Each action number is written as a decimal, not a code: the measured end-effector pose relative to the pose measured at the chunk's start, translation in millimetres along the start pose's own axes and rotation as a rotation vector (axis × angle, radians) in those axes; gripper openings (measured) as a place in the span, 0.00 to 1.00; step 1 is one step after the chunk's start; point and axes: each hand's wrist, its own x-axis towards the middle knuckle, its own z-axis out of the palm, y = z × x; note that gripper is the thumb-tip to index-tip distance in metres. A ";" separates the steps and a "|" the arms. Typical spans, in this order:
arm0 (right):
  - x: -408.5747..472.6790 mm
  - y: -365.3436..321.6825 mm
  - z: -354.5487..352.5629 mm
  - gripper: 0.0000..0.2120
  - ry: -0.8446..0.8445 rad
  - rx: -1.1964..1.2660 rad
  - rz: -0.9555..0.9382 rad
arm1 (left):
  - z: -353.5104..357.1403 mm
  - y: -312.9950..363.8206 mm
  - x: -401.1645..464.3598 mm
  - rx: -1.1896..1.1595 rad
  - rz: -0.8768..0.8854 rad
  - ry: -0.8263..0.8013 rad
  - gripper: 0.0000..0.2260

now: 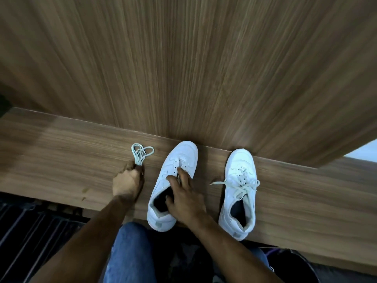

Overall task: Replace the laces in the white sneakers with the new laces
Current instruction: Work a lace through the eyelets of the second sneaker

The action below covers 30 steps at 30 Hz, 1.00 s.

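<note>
The left hand (127, 181) pinches a looped bundle of pale laces (140, 153) lying on the bench (61, 152), with bare wood open to its left. The right hand (184, 198) rests with fingers spread on the unlaced white sneaker (173, 180), whose heel overhangs the bench's near edge. To that hand's right stands the laced sneaker (240, 193), toes of both against the upright wood panel (183, 68).

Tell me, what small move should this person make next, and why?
Probably carry the bundled new laces, gripped by the left hand, over to the left sneaker. Its eyelets look empty, the right hand steadies it, and the other sneaker is laced.
</note>
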 end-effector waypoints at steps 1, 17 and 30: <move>-0.5 0.3 -0.3 0.23 -0.007 0.000 -0.005 | -4.7 4.2 -4.0 0.046 0.032 -0.016 0.09; -16.3 20.8 -41.1 0.27 -0.125 0.480 0.009 | -127.4 69.2 -22.6 -0.992 -0.012 -0.110 0.11; -19.8 40.3 -187.4 0.09 0.297 0.938 0.038 | -219.2 186.5 -16.2 -0.976 0.496 -0.137 0.09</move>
